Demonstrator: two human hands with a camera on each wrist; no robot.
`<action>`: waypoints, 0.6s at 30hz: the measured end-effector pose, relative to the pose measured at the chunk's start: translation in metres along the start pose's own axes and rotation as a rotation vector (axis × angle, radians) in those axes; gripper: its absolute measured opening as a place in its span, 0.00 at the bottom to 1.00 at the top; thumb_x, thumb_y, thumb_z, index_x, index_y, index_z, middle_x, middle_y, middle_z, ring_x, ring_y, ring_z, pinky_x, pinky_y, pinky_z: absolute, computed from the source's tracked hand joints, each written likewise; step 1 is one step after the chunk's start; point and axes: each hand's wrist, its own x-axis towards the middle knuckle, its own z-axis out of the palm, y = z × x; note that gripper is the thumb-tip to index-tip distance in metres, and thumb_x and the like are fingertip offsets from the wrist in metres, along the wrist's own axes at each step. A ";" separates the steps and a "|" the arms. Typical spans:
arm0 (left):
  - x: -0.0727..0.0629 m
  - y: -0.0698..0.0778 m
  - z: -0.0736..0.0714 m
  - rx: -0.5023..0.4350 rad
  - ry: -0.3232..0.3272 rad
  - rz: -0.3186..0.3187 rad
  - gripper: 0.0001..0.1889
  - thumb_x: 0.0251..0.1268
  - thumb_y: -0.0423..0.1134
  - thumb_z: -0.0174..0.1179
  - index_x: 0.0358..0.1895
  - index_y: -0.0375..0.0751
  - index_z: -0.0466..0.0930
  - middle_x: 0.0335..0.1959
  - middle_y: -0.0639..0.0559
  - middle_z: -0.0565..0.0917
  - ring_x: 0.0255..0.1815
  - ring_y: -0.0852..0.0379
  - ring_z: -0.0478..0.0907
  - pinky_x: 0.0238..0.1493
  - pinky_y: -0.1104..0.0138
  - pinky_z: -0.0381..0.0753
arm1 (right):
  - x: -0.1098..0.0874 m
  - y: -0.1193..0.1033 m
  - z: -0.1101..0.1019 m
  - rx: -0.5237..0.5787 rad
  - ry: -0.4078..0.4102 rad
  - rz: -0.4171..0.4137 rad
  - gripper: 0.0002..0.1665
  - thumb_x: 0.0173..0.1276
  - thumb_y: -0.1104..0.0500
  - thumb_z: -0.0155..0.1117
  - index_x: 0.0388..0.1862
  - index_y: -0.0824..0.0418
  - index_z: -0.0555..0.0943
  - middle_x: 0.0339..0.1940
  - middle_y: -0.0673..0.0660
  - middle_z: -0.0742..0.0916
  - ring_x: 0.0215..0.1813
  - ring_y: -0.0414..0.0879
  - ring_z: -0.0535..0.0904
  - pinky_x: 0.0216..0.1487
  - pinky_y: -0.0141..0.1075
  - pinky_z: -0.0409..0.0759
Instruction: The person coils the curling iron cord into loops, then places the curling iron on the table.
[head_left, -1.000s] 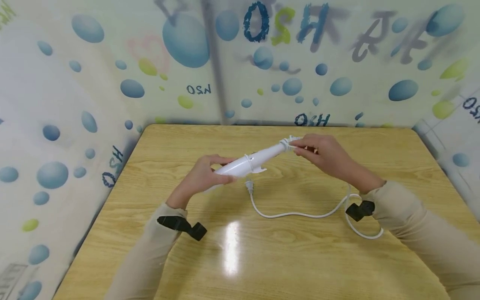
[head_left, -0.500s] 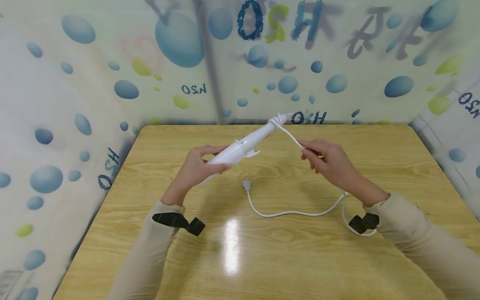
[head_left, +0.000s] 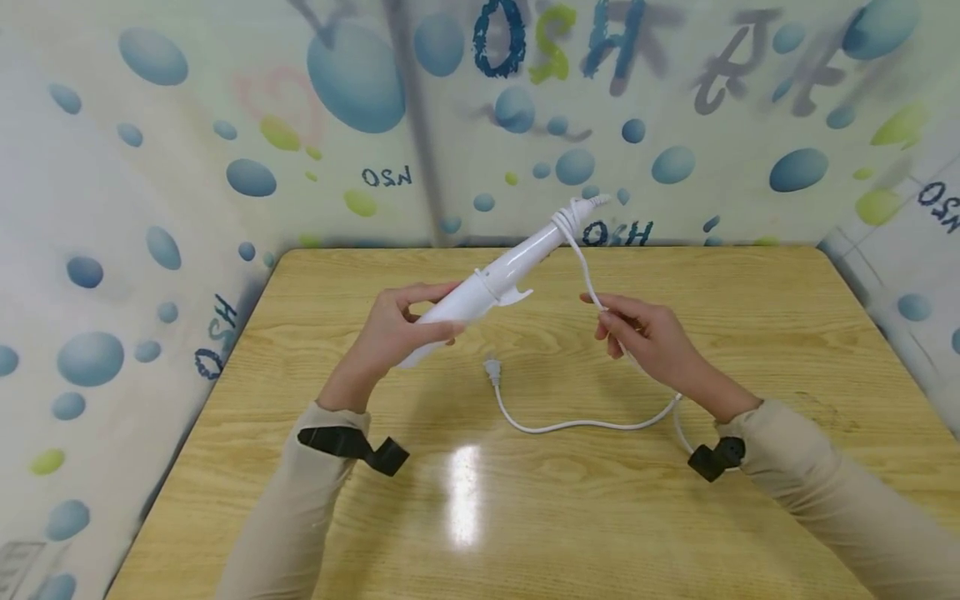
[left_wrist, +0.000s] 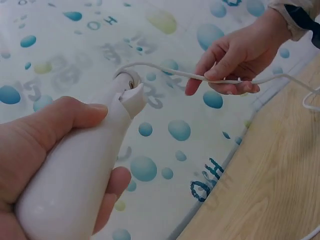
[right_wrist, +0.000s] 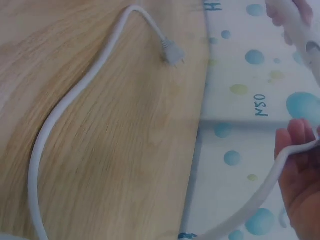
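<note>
In the head view, your left hand (head_left: 382, 329) is wrapped around the thick end of a glossy white plastic wand (head_left: 465, 302), tapered and roughly cylindrical, grasping it left of the frame's middle. The wand slants up from there towards the upper centre, raised above the table, its narrow tip pointing to the upper right. A small curved white tab (head_left: 516, 295) juts from its lower side.

A thin white rubbery cord (head_left: 582, 265) is coiled around the wand near the tip and drops to your right hand (head_left: 648, 337), right of centre, which pinches it between thumb and fingers. The rest of the cord lies across the light wood-grain table (head_left: 570, 517) and ends in a pale two-pronged plug (head_left: 492, 372) near the middle of the frame, below the wand.

In the left wrist view, the wand fills the lower left with your thumb laid along it, while the cord stretches to your right hand at upper right. The wall (head_left: 465, 133) printed with blue and green bubbles spans the top of the head view.
</note>
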 end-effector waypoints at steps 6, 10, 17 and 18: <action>-0.006 0.006 0.000 -0.071 -0.076 0.035 0.26 0.48 0.27 0.67 0.56 0.39 0.77 0.50 0.44 0.77 0.30 0.38 0.81 0.34 0.52 0.80 | 0.007 0.012 -0.004 0.246 -0.029 0.013 0.17 0.68 0.72 0.49 0.55 0.70 0.76 0.25 0.57 0.82 0.21 0.46 0.76 0.23 0.33 0.78; -0.008 0.009 0.000 -0.075 -0.129 0.062 0.26 0.47 0.26 0.67 0.54 0.37 0.78 0.48 0.43 0.77 0.29 0.40 0.81 0.33 0.53 0.80 | 0.012 0.018 -0.006 0.266 -0.044 0.059 0.16 0.68 0.70 0.50 0.52 0.70 0.78 0.27 0.59 0.83 0.22 0.46 0.77 0.25 0.35 0.79; -0.010 0.006 -0.001 -0.103 -0.224 0.110 0.25 0.47 0.26 0.67 0.54 0.39 0.79 0.44 0.41 0.78 0.30 0.44 0.79 0.32 0.55 0.81 | 0.025 0.022 -0.005 0.190 -0.063 0.084 0.12 0.68 0.69 0.52 0.41 0.64 0.84 0.33 0.51 0.86 0.24 0.45 0.77 0.27 0.34 0.78; -0.011 0.006 -0.001 -0.104 -0.238 0.118 0.25 0.47 0.26 0.67 0.53 0.42 0.80 0.45 0.42 0.78 0.31 0.44 0.79 0.32 0.55 0.81 | 0.027 0.023 -0.005 0.185 -0.064 0.070 0.12 0.67 0.69 0.53 0.40 0.62 0.84 0.33 0.51 0.85 0.24 0.45 0.77 0.27 0.33 0.78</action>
